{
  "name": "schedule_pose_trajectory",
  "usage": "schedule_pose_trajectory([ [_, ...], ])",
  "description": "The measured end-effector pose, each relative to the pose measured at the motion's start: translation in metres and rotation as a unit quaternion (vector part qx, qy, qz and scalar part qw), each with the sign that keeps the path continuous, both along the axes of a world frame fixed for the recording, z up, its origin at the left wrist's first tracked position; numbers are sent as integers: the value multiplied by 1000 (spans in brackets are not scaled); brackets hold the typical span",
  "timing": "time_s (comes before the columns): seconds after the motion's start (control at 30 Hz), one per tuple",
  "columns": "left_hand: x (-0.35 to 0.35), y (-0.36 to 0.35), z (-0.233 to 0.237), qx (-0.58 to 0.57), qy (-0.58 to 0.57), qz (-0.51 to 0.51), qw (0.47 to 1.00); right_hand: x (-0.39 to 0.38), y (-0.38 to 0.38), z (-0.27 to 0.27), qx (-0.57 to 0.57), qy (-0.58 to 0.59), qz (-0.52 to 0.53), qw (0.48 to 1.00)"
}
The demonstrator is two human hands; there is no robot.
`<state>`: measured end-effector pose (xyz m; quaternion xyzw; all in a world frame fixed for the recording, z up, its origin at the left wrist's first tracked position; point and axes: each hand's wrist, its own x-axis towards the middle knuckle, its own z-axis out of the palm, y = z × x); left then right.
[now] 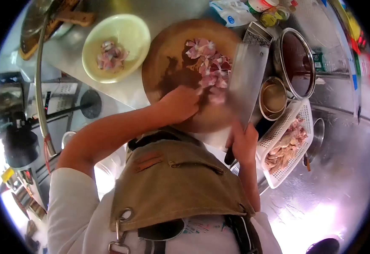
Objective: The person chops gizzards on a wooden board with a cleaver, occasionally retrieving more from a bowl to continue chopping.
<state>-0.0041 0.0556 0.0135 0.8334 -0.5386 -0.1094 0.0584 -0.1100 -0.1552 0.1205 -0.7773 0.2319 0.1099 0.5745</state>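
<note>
My right hand [243, 142] grips the handle of a wide cleaver [249, 78], whose blade is slightly blurred and stands over the right side of the round wooden cutting board [161, 55]. Cut pieces of raw meat [214, 70], pink with pale skin or bone, lie on the board left of the blade. My left hand [180, 103] is closed, its fingers curled at the lower left edge of the meat. What its fingertips hold, if anything, is hidden. Dark wet patches mark the wood above this hand.
At the upper left, a pale green bowl [94, 40] contains more meat pieces. Right of the board are a metal grater [257, 34], a steel pot [284, 44] of dark liquid, a small metal bowl [262, 101] and a white perforated basket [273, 135] of raw meat.
</note>
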Motion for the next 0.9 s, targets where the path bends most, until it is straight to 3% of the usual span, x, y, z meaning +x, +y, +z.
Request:
schedule_pose_trajectory([
  [0.03,0,-1,4,68,10,48,996,-10,-4,-5,19,7,-9,1000],
  [0.13,14,3,22,161,183,199,949,-26,-8,-9,40,27,-13,999],
  [0.23,6,17,15,3,66,186,980,-39,-11,-15,46,45,-17,998],
  [0.33,2,10,6,-147,228,249,930,-44,-20,-19,46,31,14,998],
  [0.37,-3,4,1,-238,340,304,858,-44,-20,-19,48,32,12,998],
  [0.43,-16,-8,-8,-401,529,397,634,-40,-19,-18,48,35,19,998],
  [0.5,-17,2,-8,-172,361,482,779,-32,-17,-19,37,32,40,998],
  [0.53,-17,7,-7,-47,263,508,819,-28,-15,-20,32,32,53,998],
  [0.63,-19,14,15,113,256,466,839,-12,-8,-25,15,54,120,991],
  [0.73,-21,19,22,99,185,455,866,-3,-1,-60,-153,-152,235,948],
  [0.8,-18,18,15,-136,105,384,907,5,8,-66,-152,-146,234,949],
  [0.83,-16,16,11,-252,62,343,903,9,13,-66,-153,-142,235,949],
  [0.9,-6,9,-2,-198,119,338,912,16,19,-65,-176,-85,241,951],
])
